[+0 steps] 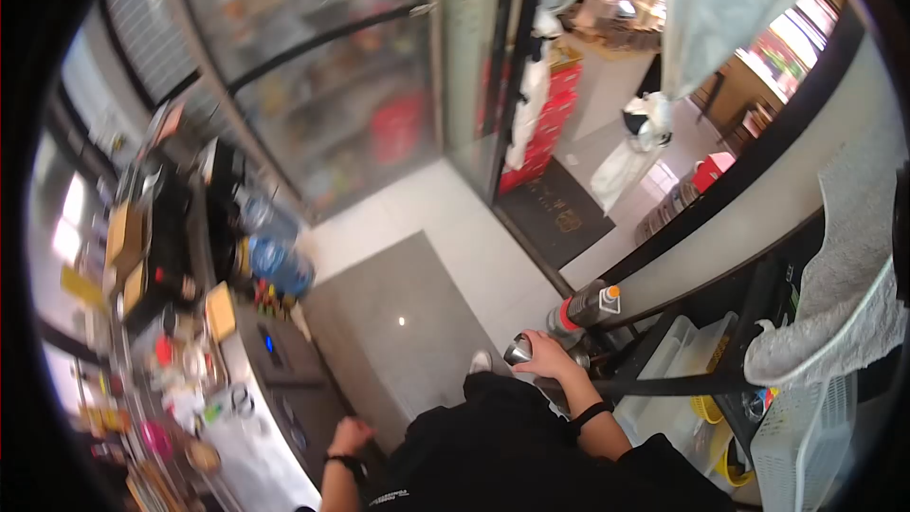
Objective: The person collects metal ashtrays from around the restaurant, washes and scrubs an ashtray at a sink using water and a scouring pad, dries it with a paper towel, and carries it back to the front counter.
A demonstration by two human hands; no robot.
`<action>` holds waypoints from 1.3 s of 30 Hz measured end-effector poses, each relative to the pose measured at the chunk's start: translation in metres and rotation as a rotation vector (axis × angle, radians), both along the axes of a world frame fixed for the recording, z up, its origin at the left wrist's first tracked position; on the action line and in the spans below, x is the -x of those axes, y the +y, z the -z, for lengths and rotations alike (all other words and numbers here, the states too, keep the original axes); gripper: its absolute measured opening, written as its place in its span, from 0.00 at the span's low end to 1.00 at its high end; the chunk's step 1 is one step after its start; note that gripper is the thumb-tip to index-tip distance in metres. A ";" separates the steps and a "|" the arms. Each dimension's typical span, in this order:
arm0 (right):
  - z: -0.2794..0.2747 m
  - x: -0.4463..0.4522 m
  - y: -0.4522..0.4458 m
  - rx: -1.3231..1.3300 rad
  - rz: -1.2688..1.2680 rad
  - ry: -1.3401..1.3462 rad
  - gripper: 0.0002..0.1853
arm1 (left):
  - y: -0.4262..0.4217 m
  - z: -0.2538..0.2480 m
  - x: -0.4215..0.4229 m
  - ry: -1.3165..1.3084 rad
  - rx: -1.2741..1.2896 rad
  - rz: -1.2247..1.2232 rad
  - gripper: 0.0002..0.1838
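Observation:
My right hand (548,356) is closed around a shiny metal cup (518,350), held low over the floor beside the rack. Just beyond that hand stand a large dark bottle (597,301) with an orange cap and a clear container with a red band (565,316). My left hand (352,435) hangs near the front of the grey counter cabinet (284,360). Its fingers are small and blurred, so their pose is unclear, and I see no object in it.
On the left, a counter (256,446) carries jars and black appliances. Large blue water bottles (280,264) stand on the floor beyond. To the right, a rack holds plastic bins (664,360), a white basket (806,436) and a grey towel (844,294). A grey mat (389,294) lies ahead, near a doorway.

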State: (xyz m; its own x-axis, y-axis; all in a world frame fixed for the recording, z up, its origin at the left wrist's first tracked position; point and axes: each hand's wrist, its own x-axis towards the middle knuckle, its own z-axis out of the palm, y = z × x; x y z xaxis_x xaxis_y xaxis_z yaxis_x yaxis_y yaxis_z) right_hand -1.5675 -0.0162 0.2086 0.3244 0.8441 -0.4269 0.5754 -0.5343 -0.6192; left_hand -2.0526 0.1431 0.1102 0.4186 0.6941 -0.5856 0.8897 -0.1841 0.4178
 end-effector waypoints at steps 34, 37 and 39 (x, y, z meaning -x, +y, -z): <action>-0.155 -0.472 0.243 -1.039 0.836 0.324 0.42 | 0.449 -0.054 -0.765 -0.259 0.130 0.791 0.20; -0.156 -0.535 0.234 -1.110 0.943 0.424 0.41 | 0.420 -0.101 -0.875 -0.474 0.213 0.739 0.17; -0.157 -0.587 0.223 -1.172 1.010 0.295 0.41 | 0.400 -0.111 -0.932 -0.559 0.345 0.638 0.16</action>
